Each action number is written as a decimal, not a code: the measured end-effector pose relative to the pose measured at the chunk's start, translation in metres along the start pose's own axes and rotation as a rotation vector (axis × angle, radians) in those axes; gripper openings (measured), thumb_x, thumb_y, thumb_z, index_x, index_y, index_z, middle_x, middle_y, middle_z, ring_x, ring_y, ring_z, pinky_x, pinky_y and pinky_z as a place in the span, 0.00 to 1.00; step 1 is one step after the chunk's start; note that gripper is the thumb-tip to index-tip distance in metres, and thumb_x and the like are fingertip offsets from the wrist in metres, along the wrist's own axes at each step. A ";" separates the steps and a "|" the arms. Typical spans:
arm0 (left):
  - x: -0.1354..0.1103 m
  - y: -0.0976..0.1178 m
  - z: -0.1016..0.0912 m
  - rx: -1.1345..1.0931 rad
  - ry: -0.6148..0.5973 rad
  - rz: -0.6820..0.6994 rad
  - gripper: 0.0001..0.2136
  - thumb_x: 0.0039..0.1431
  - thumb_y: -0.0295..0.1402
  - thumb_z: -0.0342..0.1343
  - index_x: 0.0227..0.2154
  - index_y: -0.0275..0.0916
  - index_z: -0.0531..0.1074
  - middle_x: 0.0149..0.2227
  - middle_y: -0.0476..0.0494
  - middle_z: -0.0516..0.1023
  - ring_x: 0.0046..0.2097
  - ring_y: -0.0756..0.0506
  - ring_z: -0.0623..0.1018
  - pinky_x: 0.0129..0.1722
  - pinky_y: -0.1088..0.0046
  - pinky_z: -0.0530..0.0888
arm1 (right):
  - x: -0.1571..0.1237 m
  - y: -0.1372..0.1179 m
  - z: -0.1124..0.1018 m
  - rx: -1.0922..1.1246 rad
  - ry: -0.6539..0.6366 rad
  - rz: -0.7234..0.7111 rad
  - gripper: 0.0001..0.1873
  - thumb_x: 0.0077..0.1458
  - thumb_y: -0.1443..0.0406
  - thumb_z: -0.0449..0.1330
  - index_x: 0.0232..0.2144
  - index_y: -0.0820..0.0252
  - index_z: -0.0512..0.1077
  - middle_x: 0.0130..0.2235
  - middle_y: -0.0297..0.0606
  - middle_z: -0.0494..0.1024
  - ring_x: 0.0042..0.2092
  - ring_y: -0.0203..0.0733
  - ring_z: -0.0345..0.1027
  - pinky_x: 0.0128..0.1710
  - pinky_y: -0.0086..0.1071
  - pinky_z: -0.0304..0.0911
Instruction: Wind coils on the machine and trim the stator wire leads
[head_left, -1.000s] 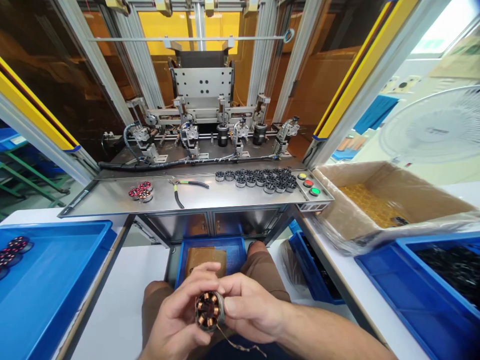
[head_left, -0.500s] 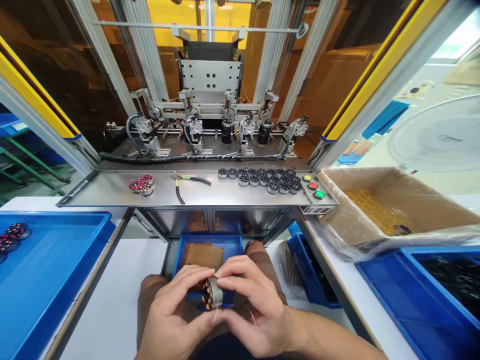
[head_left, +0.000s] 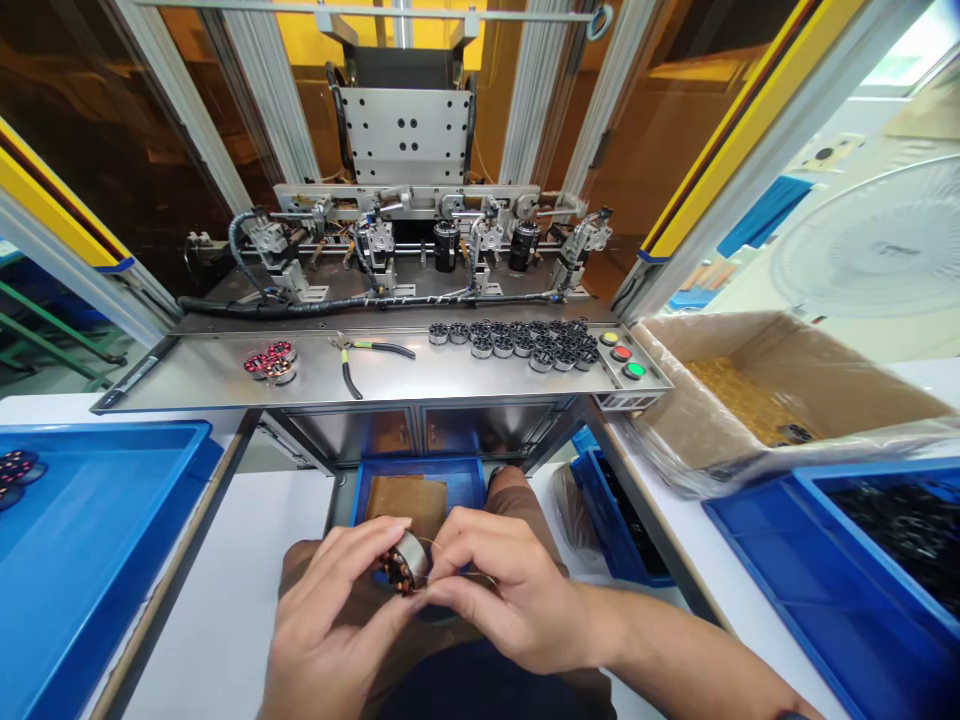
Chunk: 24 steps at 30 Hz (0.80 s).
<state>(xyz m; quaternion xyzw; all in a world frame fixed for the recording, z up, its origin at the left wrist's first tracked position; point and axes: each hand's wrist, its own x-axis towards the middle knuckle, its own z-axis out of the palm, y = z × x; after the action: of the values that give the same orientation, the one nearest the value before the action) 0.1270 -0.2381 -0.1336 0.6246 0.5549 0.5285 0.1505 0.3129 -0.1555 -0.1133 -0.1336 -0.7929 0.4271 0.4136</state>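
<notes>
Above my lap, both hands hold one small wound stator (head_left: pixel 403 568) with copper coils and a metal ring. My left hand (head_left: pixel 330 620) grips it from the left with thumb and fingers curled round it. My right hand (head_left: pixel 499 590) pinches its right side, and a thin copper wire (head_left: pixel 480 578) loops out beside those fingers. Below the hands sits a small blue bin (head_left: pixel 466 480) holding a brown sheet (head_left: pixel 405 498).
A steel shelf (head_left: pixel 420 375) carries three wound stators (head_left: pixel 268 365), pliers (head_left: pixel 364 352), several bare stator cores (head_left: pixel 525 342) and coloured buttons (head_left: pixel 621 354). The winding machine (head_left: pixel 420 240) stands behind. Blue trays (head_left: pixel 97 540) flank me; a cardboard box (head_left: pixel 757 395) and a fan (head_left: pixel 870 260) are at right.
The stator has been turned in my hands, from coils facing me to its metal side showing. My hands have shifted slightly left and up in view, and a wire loop now shows by the right fingers.
</notes>
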 end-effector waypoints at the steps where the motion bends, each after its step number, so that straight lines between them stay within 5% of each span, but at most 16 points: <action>1: -0.001 0.000 -0.001 -0.043 -0.011 -0.066 0.19 0.49 0.29 0.70 0.46 0.46 0.80 0.44 0.44 0.85 0.45 0.42 0.83 0.46 0.70 0.79 | 0.002 -0.002 -0.004 0.000 -0.025 0.016 0.08 0.65 0.66 0.58 0.33 0.63 0.73 0.30 0.40 0.76 0.32 0.36 0.69 0.34 0.29 0.67; 7: -0.002 0.004 0.000 -0.407 -0.098 -0.323 0.18 0.49 0.27 0.70 0.45 0.45 0.81 0.47 0.41 0.84 0.48 0.40 0.84 0.47 0.72 0.81 | 0.013 -0.014 -0.021 0.002 -0.159 0.198 0.12 0.64 0.63 0.58 0.28 0.62 0.71 0.27 0.32 0.70 0.28 0.31 0.61 0.29 0.26 0.59; 12: -0.002 0.009 0.005 -0.409 -0.029 -0.233 0.15 0.48 0.27 0.69 0.41 0.43 0.82 0.44 0.39 0.85 0.47 0.39 0.84 0.46 0.69 0.82 | 0.015 -0.016 -0.025 0.104 -0.218 0.280 0.16 0.64 0.58 0.59 0.27 0.62 0.70 0.27 0.31 0.69 0.28 0.31 0.61 0.29 0.26 0.59; 18: 0.001 0.011 -0.004 -0.010 -0.044 0.055 0.19 0.47 0.25 0.68 0.44 0.44 0.80 0.44 0.42 0.85 0.44 0.41 0.84 0.49 0.69 0.80 | 0.016 -0.012 -0.053 0.032 -0.298 0.453 0.15 0.63 0.56 0.60 0.30 0.62 0.71 0.29 0.32 0.70 0.30 0.32 0.62 0.31 0.28 0.61; 21: 0.002 0.013 -0.006 0.110 -0.054 0.153 0.23 0.47 0.24 0.69 0.49 0.44 0.79 0.45 0.43 0.85 0.44 0.41 0.85 0.51 0.70 0.79 | 0.019 -0.019 -0.058 -0.050 -0.195 0.333 0.17 0.58 0.53 0.65 0.32 0.61 0.71 0.31 0.33 0.71 0.32 0.35 0.63 0.34 0.30 0.63; 24: -0.001 0.018 -0.002 0.109 -0.001 0.121 0.26 0.47 0.27 0.70 0.52 0.46 0.78 0.45 0.45 0.85 0.42 0.41 0.85 0.51 0.69 0.79 | 0.023 -0.026 -0.048 -0.084 -0.260 0.190 0.17 0.54 0.54 0.68 0.29 0.61 0.70 0.30 0.33 0.71 0.32 0.35 0.64 0.34 0.29 0.63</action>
<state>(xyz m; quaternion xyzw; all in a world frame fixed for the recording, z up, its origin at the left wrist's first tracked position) 0.1352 -0.2465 -0.1192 0.6644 0.5441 0.5053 0.0846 0.3394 -0.1309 -0.0661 -0.1685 -0.8408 0.4444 0.2593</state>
